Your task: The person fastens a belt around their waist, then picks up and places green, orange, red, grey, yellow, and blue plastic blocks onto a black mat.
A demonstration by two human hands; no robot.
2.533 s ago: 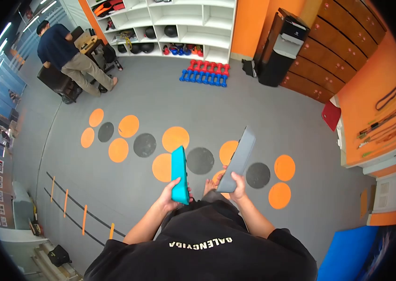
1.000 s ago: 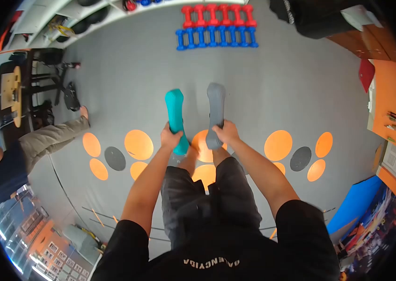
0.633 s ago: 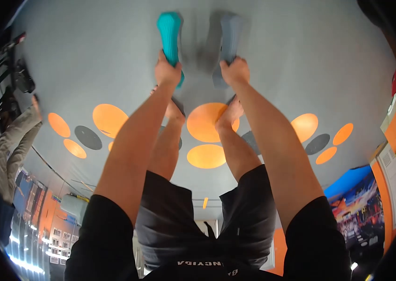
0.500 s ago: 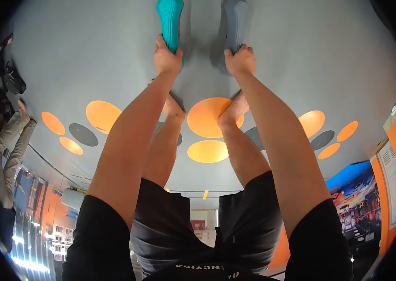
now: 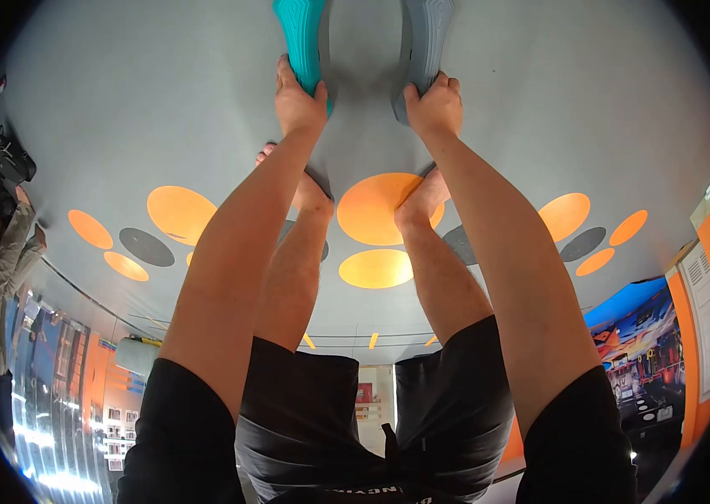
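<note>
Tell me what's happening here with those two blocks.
A person is bent far forward over a grey floor. The left hand has its grip on a teal block, the right hand on a grey block, side by side and apart, ahead of bare feet near orange floor circles.

Teal block (image 5: pixel 300 38); grey block (image 5: pixel 427 34); grey floor (image 5: pixel 162 109) with orange spots (image 5: pixel 378 207), dark grey spots (image 5: pixel 146 246); black shorts (image 5: pixel 330 420).

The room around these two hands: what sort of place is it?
Probably a gym or exercise studio. The grey floor bears orange and dark circle markers, and the left hand and right hand press a teal block and grey block onto it.
</note>
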